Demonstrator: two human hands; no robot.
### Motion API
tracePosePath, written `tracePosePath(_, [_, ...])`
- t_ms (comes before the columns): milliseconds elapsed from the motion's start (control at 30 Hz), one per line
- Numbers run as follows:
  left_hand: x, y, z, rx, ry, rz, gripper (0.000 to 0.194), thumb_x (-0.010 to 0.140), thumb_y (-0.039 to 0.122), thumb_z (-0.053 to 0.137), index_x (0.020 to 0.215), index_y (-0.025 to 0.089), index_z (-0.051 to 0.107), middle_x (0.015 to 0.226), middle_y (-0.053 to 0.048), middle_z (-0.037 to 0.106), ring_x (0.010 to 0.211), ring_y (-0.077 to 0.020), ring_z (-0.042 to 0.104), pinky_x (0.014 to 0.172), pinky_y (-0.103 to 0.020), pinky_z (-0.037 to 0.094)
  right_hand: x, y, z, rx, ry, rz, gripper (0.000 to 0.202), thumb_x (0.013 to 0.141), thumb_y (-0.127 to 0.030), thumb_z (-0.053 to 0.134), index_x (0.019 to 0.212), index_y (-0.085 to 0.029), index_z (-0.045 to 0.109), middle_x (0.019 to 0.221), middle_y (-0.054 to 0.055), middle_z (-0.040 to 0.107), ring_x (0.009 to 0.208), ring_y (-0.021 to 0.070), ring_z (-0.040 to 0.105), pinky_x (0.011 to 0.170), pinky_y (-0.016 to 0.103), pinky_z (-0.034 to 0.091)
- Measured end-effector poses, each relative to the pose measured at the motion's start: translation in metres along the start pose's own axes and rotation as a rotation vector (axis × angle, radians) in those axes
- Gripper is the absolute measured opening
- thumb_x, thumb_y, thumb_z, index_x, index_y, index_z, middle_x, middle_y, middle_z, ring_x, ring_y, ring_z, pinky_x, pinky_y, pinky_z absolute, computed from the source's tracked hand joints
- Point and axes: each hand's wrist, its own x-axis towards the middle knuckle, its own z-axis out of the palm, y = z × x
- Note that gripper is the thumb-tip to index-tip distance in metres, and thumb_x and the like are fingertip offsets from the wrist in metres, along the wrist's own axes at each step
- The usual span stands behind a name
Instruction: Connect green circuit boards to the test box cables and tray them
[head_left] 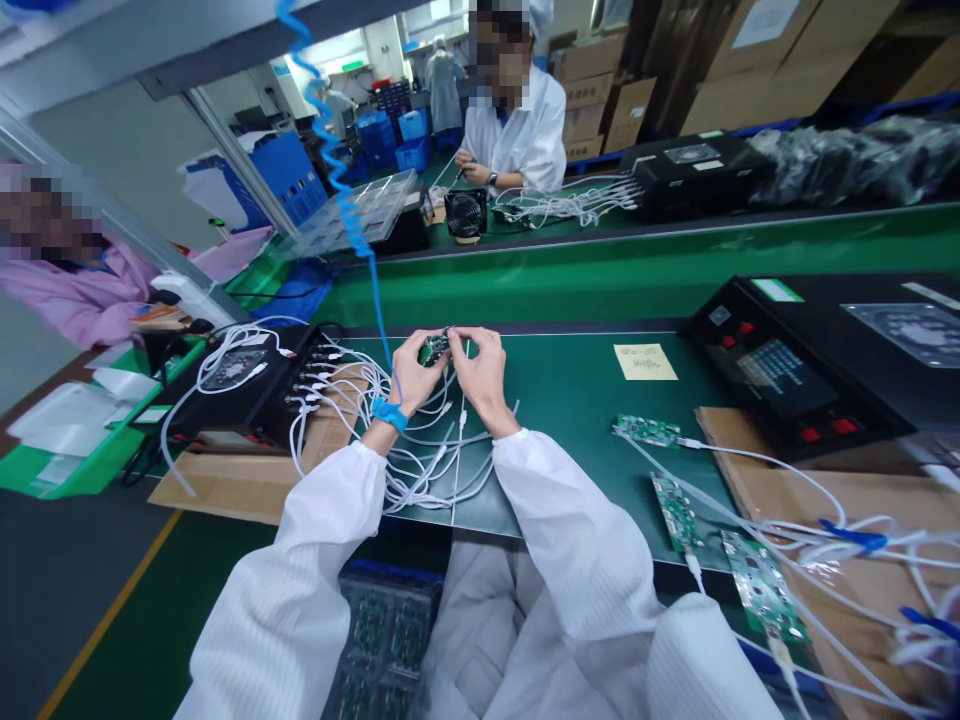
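Note:
Both hands meet above the green mat, near the middle of the view. My left hand [417, 372], with a blue strap [390, 414] at its wrist, is closed on a small green circuit board [433, 349]. My right hand [480, 372] is closed at the board's right end, its fingertips pinched against it. A white cable [460, 425] hangs below the right fingers; whether it joins the board is hidden. Many white cables [420, 470] lie tangled below and left of the hands.
Left, a black box [247, 400] bears cable plugs. Right are a black device [795, 370], a yellow note [646, 362], circuit boards [675, 510] with cables, and cardboard [862, 500]. A blue coiled hose [352, 215] hangs ahead. Two people sit nearby; a tray [382, 640] of boards is below.

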Motion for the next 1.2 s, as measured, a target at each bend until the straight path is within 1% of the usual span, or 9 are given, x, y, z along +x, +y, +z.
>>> tracePosePath(133, [0.005,-0.011,-0.021,0.001,0.025,-0.231,0.034,0.077,0.026,0.079,0.108,0.016,0.072,0.108,-0.009,0.076,0.097,-0.0233,0.071,0.091,-0.035,0.054,0.024,-0.004,0.013,0.038,-0.202,0.179,0.019,0.093,-0.026,0.062,0.109,-0.018,0.068,0.087,0.003,0.072,0.077,0.0168,0.065,0.080,0.031,0.051])
tracePosePath(267, [0.002,-0.013,-0.058,-0.036,0.024,-0.393,0.030,0.078,0.035,0.077,0.100,0.015,0.070,0.089,-0.007,0.074,0.070,-0.0178,0.067,0.067,-0.030,0.053,0.054,0.000,0.036,0.017,-0.318,0.362,0.012,0.093,-0.026,0.064,0.092,-0.017,0.071,0.085,0.004,0.072,0.080,0.0166,0.067,0.083,0.029,0.051])
tracePosePath(400, [-0.007,0.001,-0.089,0.084,-0.421,-0.295,0.031,0.078,0.044,0.078,0.091,0.017,0.072,0.085,-0.005,0.074,0.076,-0.0205,0.068,0.071,-0.031,0.052,0.076,0.013,0.055,-0.012,-0.354,0.541,0.022,0.095,-0.034,0.066,0.102,-0.014,0.071,0.092,0.008,0.073,0.085,0.0178,0.068,0.086,0.030,0.053])
tracePosePath(567, [-0.021,0.013,-0.085,0.340,-0.836,-0.242,0.049,0.066,0.043,0.088,0.104,0.017,0.073,0.103,-0.010,0.077,0.097,-0.0299,0.072,0.087,-0.037,0.054,0.078,0.022,0.056,-0.066,-0.428,0.630,0.034,0.095,-0.031,0.067,0.120,-0.008,0.066,0.098,0.013,0.074,0.083,0.0188,0.069,0.085,0.034,0.056])
tracePosePath(700, [-0.027,0.012,-0.074,0.481,-1.030,-0.182,0.064,0.067,0.034,0.088,0.124,0.014,0.068,0.128,-0.015,0.072,0.120,-0.0322,0.067,0.101,-0.035,0.050,0.069,0.021,0.034,-0.092,-0.458,0.586,0.044,0.094,-0.032,0.070,0.131,-0.009,0.062,0.114,0.016,0.073,0.097,0.0208,0.071,0.093,0.036,0.055])
tracePosePath(833, [-0.028,0.012,-0.069,0.605,-1.069,-0.142,0.071,0.076,0.030,0.082,0.140,0.010,0.059,0.127,-0.019,0.071,0.119,-0.0316,0.068,0.096,-0.033,0.051,0.059,0.011,-0.005,-0.143,-0.445,0.435,0.043,0.092,-0.030,0.072,0.130,-0.010,0.064,0.128,0.019,0.069,0.112,0.0235,0.070,0.099,0.035,0.053])
tracePosePath(933, [-0.030,0.013,-0.065,0.649,-1.048,-0.125,0.056,0.083,0.027,0.072,0.136,0.012,0.062,0.103,-0.015,0.076,0.096,-0.0296,0.073,0.080,-0.032,0.052,0.043,-0.006,-0.043,-0.133,-0.477,0.362,0.031,0.095,-0.029,0.068,0.120,-0.010,0.069,0.106,0.015,0.076,0.088,0.0190,0.074,0.081,0.031,0.057])
tracePosePath(1067, [-0.032,0.007,-0.060,0.579,-0.939,-0.095,0.041,0.077,0.021,0.071,0.118,0.017,0.070,0.081,-0.009,0.073,0.078,-0.0284,0.071,0.068,-0.031,0.048,0.006,-0.031,-0.085,-0.118,-0.710,0.427,0.031,0.100,-0.036,0.058,0.083,-0.015,0.072,0.070,0.007,0.074,0.047,0.0119,0.061,0.048,0.024,0.046])
tracePosePath(1200, [-0.032,-0.001,-0.056,0.480,-0.824,-0.125,0.028,0.073,0.019,0.071,0.101,0.021,0.069,0.077,-0.005,0.071,0.072,-0.0248,0.068,0.066,-0.029,0.045,-0.032,-0.033,-0.090,-0.106,-0.950,0.571,0.034,0.095,-0.038,0.066,0.067,-0.017,0.068,0.059,0.005,0.071,0.036,0.0105,0.053,0.037,0.023,0.037])
